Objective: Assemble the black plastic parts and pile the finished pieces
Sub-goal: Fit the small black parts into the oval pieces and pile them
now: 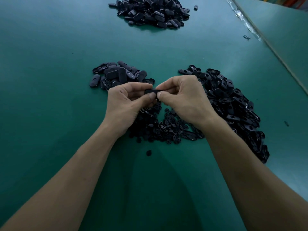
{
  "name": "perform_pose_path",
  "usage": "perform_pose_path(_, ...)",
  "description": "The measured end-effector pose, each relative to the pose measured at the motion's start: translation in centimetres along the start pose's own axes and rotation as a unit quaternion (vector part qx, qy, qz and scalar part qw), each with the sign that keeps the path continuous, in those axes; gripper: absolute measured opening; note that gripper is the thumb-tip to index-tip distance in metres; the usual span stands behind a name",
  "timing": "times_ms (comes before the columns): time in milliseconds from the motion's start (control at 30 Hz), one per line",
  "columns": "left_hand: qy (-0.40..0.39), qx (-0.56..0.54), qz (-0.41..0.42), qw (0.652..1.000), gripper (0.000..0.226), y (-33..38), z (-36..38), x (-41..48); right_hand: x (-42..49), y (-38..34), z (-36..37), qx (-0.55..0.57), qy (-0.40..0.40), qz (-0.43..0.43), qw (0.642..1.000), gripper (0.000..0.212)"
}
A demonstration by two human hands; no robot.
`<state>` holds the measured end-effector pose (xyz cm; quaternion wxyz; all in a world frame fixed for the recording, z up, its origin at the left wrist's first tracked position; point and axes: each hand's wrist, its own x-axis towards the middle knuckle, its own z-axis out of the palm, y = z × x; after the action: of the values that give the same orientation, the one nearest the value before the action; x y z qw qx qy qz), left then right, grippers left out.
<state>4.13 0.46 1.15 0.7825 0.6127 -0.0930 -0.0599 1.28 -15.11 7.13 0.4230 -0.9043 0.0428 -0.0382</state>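
Just above the middle of the green matte table top [50, 80], a small black oblong plastic part [150, 91] is held clear of the surface between both hands. Its long axis runs left to right, so each hand has one end. The left hand [126, 100] pinches the left end with curled fingers and thumb, and the right hand [183, 97] pinches the right end the same way. The two thumb tips [152, 96] nearly meet on the near side of the part. Most of the part is covered, so I cannot tell whether its halves are fully seated. Neither hand is nearer, and the grip looks even, which suits a squeeze across the short axis, thumbs towards forefingers. Directly below the hands lies a scatter of small black round plastic pieces [160, 127]. A long heap of open black plastic shells [233, 105] lies just to the right, and a smaller heap of black oblong plastic caps [116, 75] sits just beyond the left hand. A far heap of black oblong plastic pieces [150, 12] lies straight ahead and well apart. It is probably the finished pile, and reaching it would need a forward stretch or a toss.
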Motion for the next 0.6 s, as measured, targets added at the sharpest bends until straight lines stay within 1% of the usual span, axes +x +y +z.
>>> perform_pose_path(200, 0.010, 0.000, 0.005, 1.000, 0.020, -0.3, -0.3, 0.1, -0.3, -0.2, 0.0, 0.013, -0.006, -0.005, 1.000, 0.011)
perform_pose_path(333, 0.025, -0.004, 0.014, 1.000, 0.019, -0.3, -0.2, 0.2, -0.3, 0.2, -0.2, 0.031, -0.007, 0.007, 0.999, 0.019)
perform_pose_path(400, 0.043, -0.030, 0.009, 0.999, 0.017, -0.3, -0.2, 0.3, -0.1, 0.9, -0.4, -0.012, 0.012, 0.019, 1.000, 0.025)
perform_pose_path(500, 0.074, -0.099, -0.014, 0.992, 0.024, -0.1, -0.3, 0.6, 0.9, 2.4, -1.4, -0.128, 0.053, 0.054, 0.989, 0.034)
perform_pose_path(600, 0.106, -0.154, -0.030, 0.982, 0.031, 0.2, -0.3, 0.9, 2.3, 3.8, -2.4, -0.223, 0.050, 0.089, 0.969, 0.045)
